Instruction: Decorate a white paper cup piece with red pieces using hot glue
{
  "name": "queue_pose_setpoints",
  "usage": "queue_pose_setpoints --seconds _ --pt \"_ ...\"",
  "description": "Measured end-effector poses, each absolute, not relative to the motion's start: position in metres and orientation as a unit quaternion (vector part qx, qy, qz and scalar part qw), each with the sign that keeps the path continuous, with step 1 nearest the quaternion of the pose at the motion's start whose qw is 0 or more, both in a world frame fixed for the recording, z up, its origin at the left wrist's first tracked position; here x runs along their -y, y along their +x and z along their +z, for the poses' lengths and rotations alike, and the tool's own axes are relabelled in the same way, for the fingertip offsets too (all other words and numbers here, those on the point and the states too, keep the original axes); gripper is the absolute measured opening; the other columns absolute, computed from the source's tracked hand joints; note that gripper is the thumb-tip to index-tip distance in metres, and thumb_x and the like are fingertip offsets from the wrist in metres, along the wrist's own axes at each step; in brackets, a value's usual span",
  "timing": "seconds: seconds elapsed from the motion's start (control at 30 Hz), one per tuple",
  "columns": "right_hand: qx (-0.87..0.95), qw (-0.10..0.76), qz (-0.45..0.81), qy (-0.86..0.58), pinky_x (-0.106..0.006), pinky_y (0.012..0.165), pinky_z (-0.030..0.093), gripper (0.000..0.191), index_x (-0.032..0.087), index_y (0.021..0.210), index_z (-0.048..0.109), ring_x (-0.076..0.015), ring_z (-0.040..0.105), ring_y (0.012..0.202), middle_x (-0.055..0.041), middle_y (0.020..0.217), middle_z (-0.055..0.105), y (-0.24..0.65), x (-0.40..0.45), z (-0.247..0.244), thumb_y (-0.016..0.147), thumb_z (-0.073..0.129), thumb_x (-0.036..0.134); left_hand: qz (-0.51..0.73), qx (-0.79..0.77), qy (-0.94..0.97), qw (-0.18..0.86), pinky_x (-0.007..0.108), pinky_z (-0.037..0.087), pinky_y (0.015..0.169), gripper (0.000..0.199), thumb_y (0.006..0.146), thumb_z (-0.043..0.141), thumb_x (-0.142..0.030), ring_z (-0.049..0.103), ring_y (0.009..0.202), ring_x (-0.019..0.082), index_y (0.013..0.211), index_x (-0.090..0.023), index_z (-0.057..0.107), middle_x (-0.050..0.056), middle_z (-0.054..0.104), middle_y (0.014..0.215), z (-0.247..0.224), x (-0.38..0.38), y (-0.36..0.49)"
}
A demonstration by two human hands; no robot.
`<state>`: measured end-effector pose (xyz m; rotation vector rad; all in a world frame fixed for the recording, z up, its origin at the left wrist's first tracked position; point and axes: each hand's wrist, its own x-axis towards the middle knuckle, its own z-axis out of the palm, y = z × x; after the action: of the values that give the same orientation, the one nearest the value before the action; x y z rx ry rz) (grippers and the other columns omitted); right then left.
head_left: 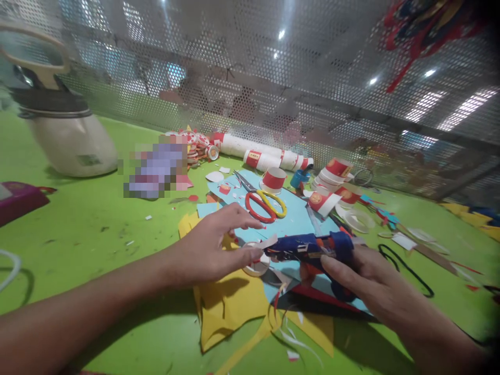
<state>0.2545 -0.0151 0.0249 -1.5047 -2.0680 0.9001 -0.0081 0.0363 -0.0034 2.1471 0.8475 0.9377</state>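
Note:
My right hand (363, 271) is wrapped round a dark blue glue gun (312, 247), whose nozzle points left. Between the thumb and fingers of my left hand (214, 242) is a small white paper strip (267, 242), its free end touching or very near the nozzle. Behind the strip lies a white ring-shaped piece (255, 265). Scissors with red and yellow handles (265, 204) rest on light blue paper (292, 216) beyond my hands. Crumpled yellow paper (230, 307) lies under and in front of them.
Stacked white-and-red paper cups (332, 174) and a long cup tube (261, 151) stand at the back, before a perforated metal screen (242, 67). A white container (74, 140) is at the left. A black cable (410, 273) lies right.

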Motion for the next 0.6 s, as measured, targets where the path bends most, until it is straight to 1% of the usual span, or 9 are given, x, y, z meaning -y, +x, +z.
queue_pose_setpoints --seconds 0.1,0.2,0.33,0.47,0.6 --pt "0.743 0.211 0.337 -0.538 -0.024 0.049 0.037 0.038 0.021 0.084 0.069 -0.0116 0.047 0.057 -0.003 0.079 0.065 0.2542 0.0149 0.0238 0.093 0.047 0.05 0.381 -0.265 0.822 0.33 0.036 0.05 0.086 0.02 0.083 0.06 -0.02 0.061 0.096 0.019 0.101 -0.015 0.069 0.009 0.062 0.104 -0.0031 -0.0373 -0.009" --pt "0.747 0.218 0.33 -0.534 -0.024 0.048 0.037 0.038 0.021 0.084 0.069 -0.0113 0.047 0.056 -0.0037 0.08 0.066 0.2547 0.0153 0.0221 0.093 0.046 0.05 0.394 -0.232 0.831 0.316 0.035 0.051 0.086 0.019 0.085 0.057 -0.016 0.062 0.096 0.018 0.1 -0.014 0.07 0.01 0.063 0.102 -0.0044 -0.0382 -0.0088" --pt "0.759 0.226 0.305 -0.528 -0.023 0.046 0.036 0.039 0.021 0.082 0.07 -0.0107 0.045 0.053 -0.0033 0.076 0.064 0.2556 0.0164 0.0204 0.092 0.047 0.051 0.392 -0.238 0.834 0.306 0.037 0.05 0.087 0.021 0.084 0.059 -0.015 0.061 0.097 0.019 0.102 -0.012 0.068 0.012 0.063 0.103 -0.0083 -0.0395 -0.0087" --pt "0.76 0.237 0.294 -0.528 -0.023 0.045 0.034 0.038 0.021 0.082 0.071 -0.0107 0.044 0.052 -0.0025 0.073 0.063 0.2547 0.0163 0.0206 0.092 0.048 0.05 0.388 -0.24 0.833 0.312 0.038 0.049 0.087 0.016 0.084 0.059 -0.014 0.06 0.097 0.02 0.097 -0.013 0.069 0.011 0.063 0.1 -0.0115 -0.0402 -0.0083" --pt "0.757 0.226 0.298 -0.536 -0.024 0.046 0.035 0.039 0.022 0.083 0.071 -0.011 0.045 0.054 -0.0022 0.074 0.062 0.2543 0.0168 0.0205 0.092 0.047 0.052 0.401 -0.24 0.83 0.306 0.035 0.049 0.085 0.011 0.084 0.06 -0.013 0.061 0.095 0.018 0.091 -0.014 0.068 0.01 0.063 0.097 -0.0117 -0.0403 -0.0065"
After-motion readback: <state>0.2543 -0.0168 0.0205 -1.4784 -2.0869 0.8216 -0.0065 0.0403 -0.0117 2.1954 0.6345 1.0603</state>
